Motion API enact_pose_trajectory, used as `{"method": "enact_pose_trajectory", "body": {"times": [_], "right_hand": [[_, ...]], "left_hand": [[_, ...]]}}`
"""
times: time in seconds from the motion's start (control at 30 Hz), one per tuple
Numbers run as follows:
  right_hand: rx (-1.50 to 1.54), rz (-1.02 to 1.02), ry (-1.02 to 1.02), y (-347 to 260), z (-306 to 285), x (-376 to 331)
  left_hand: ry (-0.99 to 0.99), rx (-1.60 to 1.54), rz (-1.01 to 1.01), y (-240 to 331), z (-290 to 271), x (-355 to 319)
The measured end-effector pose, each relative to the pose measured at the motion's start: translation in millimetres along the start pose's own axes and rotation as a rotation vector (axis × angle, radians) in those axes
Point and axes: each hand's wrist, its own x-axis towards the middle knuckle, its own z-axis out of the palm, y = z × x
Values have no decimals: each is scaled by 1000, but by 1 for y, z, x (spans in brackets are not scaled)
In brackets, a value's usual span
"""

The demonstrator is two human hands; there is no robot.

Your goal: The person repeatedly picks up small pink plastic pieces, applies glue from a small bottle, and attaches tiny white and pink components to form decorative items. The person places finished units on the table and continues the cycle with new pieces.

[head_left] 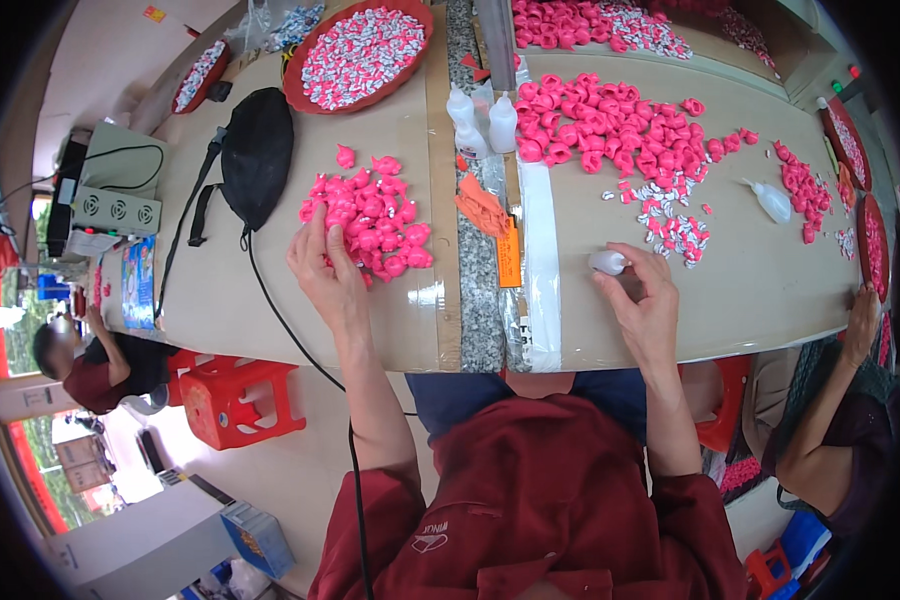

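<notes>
Head view: pink pieces being sorted, much of the heap untouched

Head camera looks down on a cardboard-covered table (220,300), and all places here are told from its near edge. Just beyond that edge the left hand (328,272) lies on the near side of a pink pile (375,218), fingers spread and loose, pressing on pieces rather than clenched. To the right, the right hand (645,300) pinches a small white bottle (607,262) between thumb and fingertips.

By my judgement the work is midway: a scatter of small white-and-pink bits (675,225) lies beyond the right hand, while a large pink heap (610,125) farther back looks unworked.

Bare tabletop lies between the hands and along the near edge, giving room. A black pouch (258,150) and its cable (280,310) crowd the left. Farthest, a red tray (360,52) is full.
</notes>
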Motion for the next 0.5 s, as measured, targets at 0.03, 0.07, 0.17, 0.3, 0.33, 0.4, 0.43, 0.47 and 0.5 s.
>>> {"method": "enact_pose_trajectory", "body": {"times": [0.03,0.07,0.17,0.3,0.33,0.4,0.43,0.47,0.5], "right_hand": [[16,22,4,-1,0,0],[33,43,8,-3,0,-2],[50,38,30,-4,-2,-6],[34,4,47,1,-4,-9],[46,4,45,0,-4,-9],[66,6,45,0,-5,-9],[66,4,44,0,-5,-10],[66,3,44,1,-5,-10],[70,1,42,1,-4,-9]], "left_hand": [[6,34,7,-2,0,2],[-3,3,-4,-5,1,2],[-38,61,50,-5,3,-2],[-180,373,266,25,10,-23],[-237,412,297,28,11,-25],[-242,493,286,27,13,-24],[-231,500,283,23,15,-20],[-221,505,281,19,17,-15],[-210,514,276,18,20,-11]]}}
